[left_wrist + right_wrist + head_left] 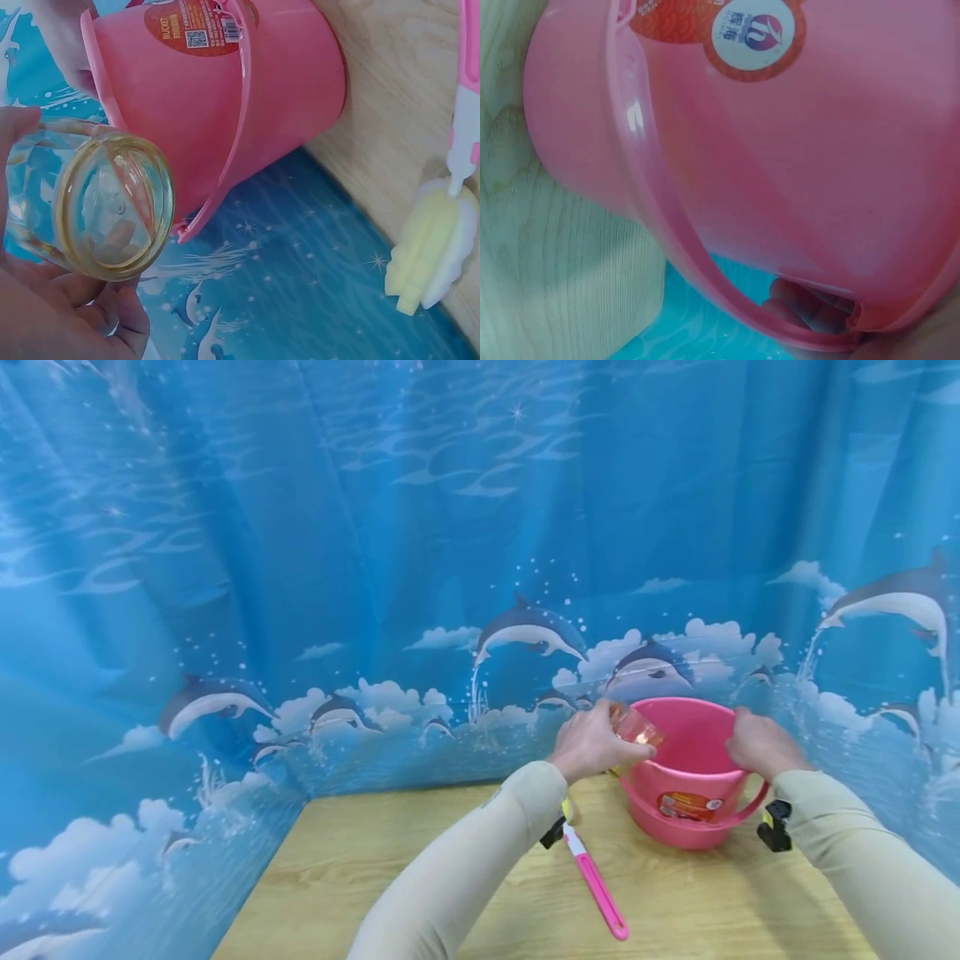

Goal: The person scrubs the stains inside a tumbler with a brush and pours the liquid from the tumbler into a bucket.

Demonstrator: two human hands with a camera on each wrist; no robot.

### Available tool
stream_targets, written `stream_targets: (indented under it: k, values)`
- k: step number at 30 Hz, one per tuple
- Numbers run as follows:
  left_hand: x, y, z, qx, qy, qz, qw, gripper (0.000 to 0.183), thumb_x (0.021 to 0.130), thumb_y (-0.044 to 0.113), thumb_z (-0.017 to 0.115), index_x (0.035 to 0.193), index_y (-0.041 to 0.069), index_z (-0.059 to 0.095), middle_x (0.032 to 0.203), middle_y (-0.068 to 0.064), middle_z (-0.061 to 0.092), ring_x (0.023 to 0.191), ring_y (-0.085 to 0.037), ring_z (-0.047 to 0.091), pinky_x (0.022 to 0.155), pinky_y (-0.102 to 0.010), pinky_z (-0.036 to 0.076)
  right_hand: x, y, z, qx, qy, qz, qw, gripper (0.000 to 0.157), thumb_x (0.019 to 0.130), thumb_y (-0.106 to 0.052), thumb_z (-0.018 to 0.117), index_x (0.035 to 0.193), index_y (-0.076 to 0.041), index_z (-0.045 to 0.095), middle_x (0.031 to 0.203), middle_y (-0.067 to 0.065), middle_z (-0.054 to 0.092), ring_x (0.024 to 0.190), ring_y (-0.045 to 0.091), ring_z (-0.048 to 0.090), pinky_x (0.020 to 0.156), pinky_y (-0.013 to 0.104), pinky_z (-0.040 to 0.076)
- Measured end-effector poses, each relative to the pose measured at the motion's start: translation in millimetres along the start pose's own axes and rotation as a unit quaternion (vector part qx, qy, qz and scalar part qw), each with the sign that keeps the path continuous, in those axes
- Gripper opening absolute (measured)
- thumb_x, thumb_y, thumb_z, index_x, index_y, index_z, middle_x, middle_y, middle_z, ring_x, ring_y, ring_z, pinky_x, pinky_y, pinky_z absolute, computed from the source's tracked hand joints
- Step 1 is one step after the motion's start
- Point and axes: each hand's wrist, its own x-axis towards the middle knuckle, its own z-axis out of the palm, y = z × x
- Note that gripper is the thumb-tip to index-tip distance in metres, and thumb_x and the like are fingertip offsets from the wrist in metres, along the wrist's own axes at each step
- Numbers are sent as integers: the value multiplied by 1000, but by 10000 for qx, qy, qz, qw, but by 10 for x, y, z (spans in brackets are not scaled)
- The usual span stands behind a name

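At the right of the head view, a pink bucket (686,739) stands on the table, its handle hanging down at the front. My left hand (591,745) grips a clear glass jar (633,729) tilted beside the bucket's left rim. In the left wrist view the jar (112,206) looks see-through, with a thick yellowish rim; thumb and fingers wrap around its side. My right hand (767,745) holds the bucket's right rim. From the right wrist camera, its fingers (810,304) show under the rim, beside the handle's end.
A brush with a pink handle (600,893) and a yellow-and-white sponge head (431,251) lies on the wooden table (360,860), left of the bucket. Behind the table hangs a blue dolphin-print curtain (420,568), close to the bucket.
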Motion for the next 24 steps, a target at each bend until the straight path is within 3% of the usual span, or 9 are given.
stream_targets:
  k: [10, 18, 24]
  values:
    - [53, 127, 26, 91, 1, -231, 9997, 75, 70, 59, 84, 137, 41, 54, 119, 11, 60, 114, -15, 48, 80, -42, 55, -21, -12, 8, -27, 87, -41, 9999, 48, 92, 1, 49, 130, 25, 32, 105, 38, 57, 89, 43, 63, 68, 48, 58]
    - [90, 193, 38, 117, -28, -429, 9990, 75, 68, 58, 85, 133, 37, 56, 110, 8, 59, 106, -15, 49, 64, -35, 55, 1, 14, 22, 52, 129, -140, 9998, 47, 92, 2, 48, 130, 25, 32, 106, 38, 57, 88, 42, 64, 67, 46, 59]
    - [125, 211, 45, 217, -106, -469, 9986, 77, 68, 60, 85, 135, 35, 55, 108, 8, 60, 103, -15, 52, 61, -33, 55, 0, 10, 35, 67, 158, -84, 9998, 46, 92, 2, 48, 129, 24, 33, 105, 38, 57, 89, 43, 63, 67, 48, 59]
